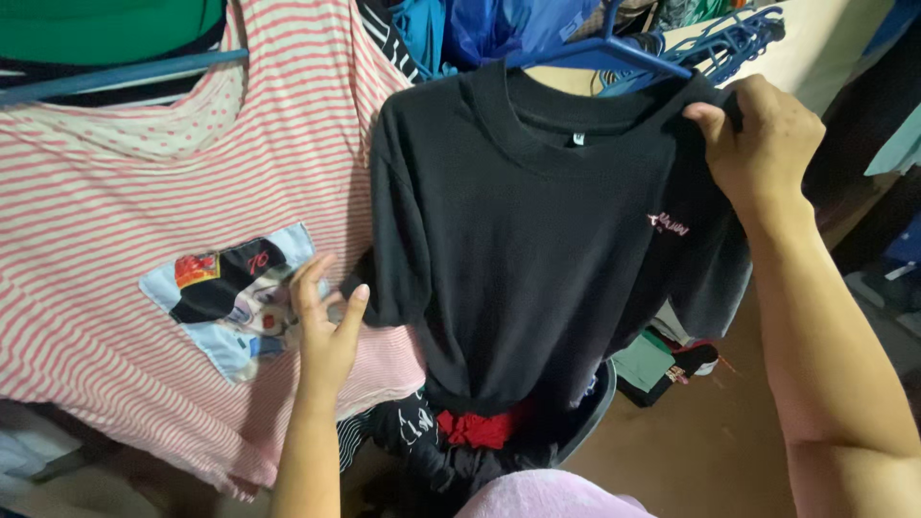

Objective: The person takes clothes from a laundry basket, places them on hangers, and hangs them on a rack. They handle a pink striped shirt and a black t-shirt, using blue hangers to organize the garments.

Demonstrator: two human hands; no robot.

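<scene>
The black T-shirt (518,249) hangs on a blue hanger (600,53), just beside a pink striped shirt (106,230). It has short sleeves, a round ribbed collar and a small pink print on the chest. Its hem falls over a basket (590,412) of dark clothes. The right hand (763,144) pinches its shoulder. The left hand (326,326), fingers loose and holding nothing, touches its sleeve.

Black T-shirt (537,240) centre frame on a blue hanger (604,53); pink-and-white striped top (115,192) at left, colourful patch (230,293) on it.
</scene>
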